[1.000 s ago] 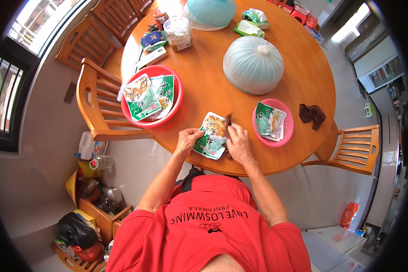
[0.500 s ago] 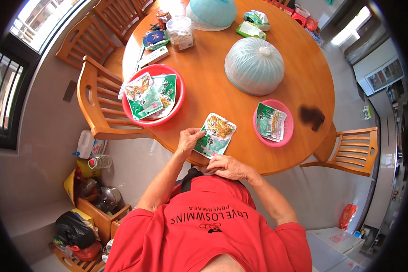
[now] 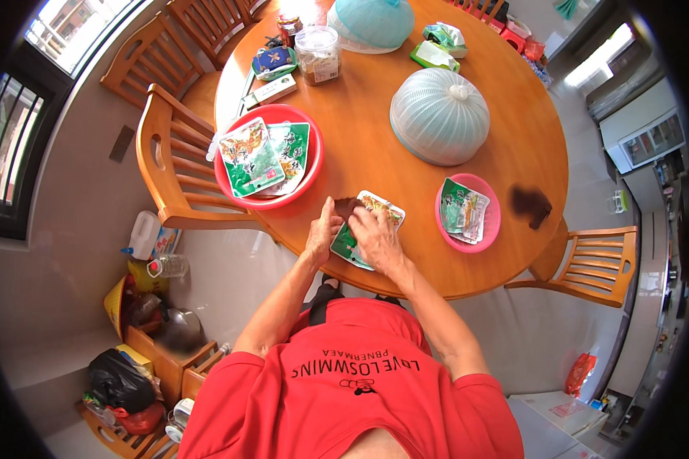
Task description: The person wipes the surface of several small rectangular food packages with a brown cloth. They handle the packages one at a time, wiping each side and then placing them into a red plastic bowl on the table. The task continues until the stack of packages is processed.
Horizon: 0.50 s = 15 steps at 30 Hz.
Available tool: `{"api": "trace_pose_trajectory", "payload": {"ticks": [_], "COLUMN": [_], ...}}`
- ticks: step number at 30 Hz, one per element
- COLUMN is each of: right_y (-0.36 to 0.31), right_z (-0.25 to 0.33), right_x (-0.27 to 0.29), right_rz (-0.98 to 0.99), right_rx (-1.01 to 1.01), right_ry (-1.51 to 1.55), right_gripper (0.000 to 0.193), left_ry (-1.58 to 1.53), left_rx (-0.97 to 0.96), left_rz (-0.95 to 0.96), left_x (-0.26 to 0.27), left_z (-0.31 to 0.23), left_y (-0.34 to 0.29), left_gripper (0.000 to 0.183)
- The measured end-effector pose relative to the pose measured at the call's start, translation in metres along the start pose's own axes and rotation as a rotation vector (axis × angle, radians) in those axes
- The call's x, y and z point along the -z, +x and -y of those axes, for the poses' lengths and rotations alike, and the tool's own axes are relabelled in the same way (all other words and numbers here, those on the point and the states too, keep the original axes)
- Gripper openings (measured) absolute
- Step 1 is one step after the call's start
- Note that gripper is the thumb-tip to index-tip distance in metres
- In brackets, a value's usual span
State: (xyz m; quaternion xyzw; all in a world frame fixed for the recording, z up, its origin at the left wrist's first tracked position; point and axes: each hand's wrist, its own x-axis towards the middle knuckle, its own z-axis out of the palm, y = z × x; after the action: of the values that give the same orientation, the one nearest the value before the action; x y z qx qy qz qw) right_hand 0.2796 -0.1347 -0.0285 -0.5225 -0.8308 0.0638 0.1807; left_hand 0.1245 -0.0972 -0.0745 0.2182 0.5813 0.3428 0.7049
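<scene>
Right hand (image 3: 377, 237) grasps a brown cloth (image 3: 346, 208) against the green-and-white food pouch (image 3: 345, 246) beneath it; left hand (image 3: 324, 231), loosely spread alongside, seems unbraced, so sideways pressure could skid the pouch.

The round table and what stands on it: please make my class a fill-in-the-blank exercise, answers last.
1. The hand covering part of the packet on the table is the person's ____.
2. The red bowl stands to that packet's ____.
3. Domed covers on the table number ____.
4. The pink bowl is ____ than the red one.
Missing words: right; left; two; smaller.
</scene>
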Motion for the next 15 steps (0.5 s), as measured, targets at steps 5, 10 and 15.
{"api": "trace_pose_trajectory", "payload": {"ticks": [5, 10, 15], "right_y": [-0.049, -0.086, -0.093], "right_z": [0.018, -0.006, -0.021], "right_x": [0.011, 0.029, 0.044], "right_rz": [0.084, 0.394, 0.509], "right_rx": [0.147, 0.090, -0.309], "right_ry": [0.301, 0.601, 0.985], "right_gripper": [0.045, 0.029, 0.024], "left_ry": [-0.028, 0.044, -0.032], "left_rx": [-0.006, -0.135, -0.336], "left_rz": [0.117, 0.234, 0.380], "left_x": [-0.006, -0.003, 0.000], "left_z": [-0.006, 0.000, -0.011], "left_y": [-0.011, -0.011, -0.029], "left_gripper": [0.067, 0.019, 0.011]}}
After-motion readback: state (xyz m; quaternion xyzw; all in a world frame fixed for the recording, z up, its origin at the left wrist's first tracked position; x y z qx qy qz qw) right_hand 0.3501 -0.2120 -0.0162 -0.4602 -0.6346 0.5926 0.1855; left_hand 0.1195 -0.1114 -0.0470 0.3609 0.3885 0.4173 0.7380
